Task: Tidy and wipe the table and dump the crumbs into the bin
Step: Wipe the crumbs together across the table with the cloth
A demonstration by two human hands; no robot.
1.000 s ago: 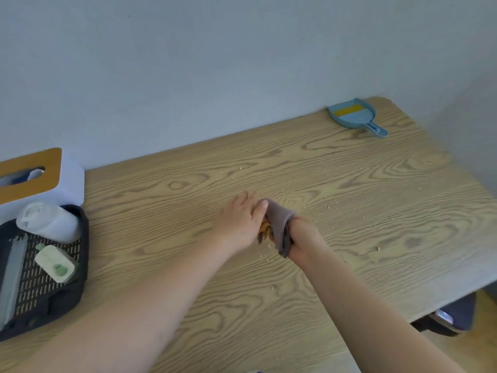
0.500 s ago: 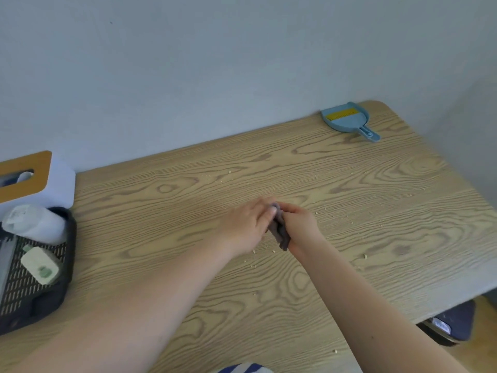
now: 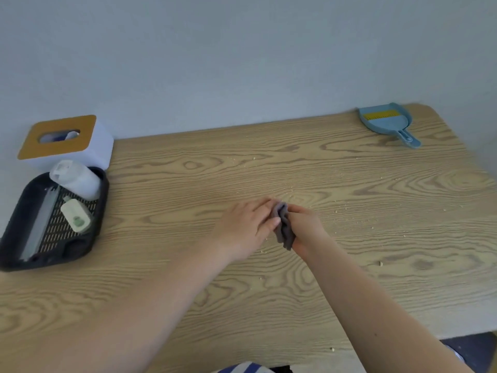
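both arms reach forward over the wooden table (image 3: 349, 265) and the hands meet near its middle. the right hand (image 3: 305, 224) is curled closed around a bunched grey cloth (image 3: 283, 228), knuckles turned outward, with the cloth's folds hanging out of the fist on its inner side and touching the tabletop. the left hand (image 3: 246, 223) lies flat and palm down, fingers together and stretched out, its fingertips pressed against the cloth from the other side; it grasps nothing.

far to the left of the grip sits a dark perforated tray (image 3: 16, 227) holding a white cylindrical container (image 3: 78, 180) lying on its side, a small pale green and white item (image 3: 76, 215), and a long grey piece along its left edge. just behind the tray stands a white tissue box (image 3: 88, 150) with a tan slotted lid.

far to the right and beyond the grip, against the wall, lies a blue dustpan (image 3: 387, 123) with a yellow-bristled brush in it.

the cloth is crumpled into a narrow wad. pale crumbs (image 3: 347, 207) are scattered thinly just right of, beyond and in front of the grip.
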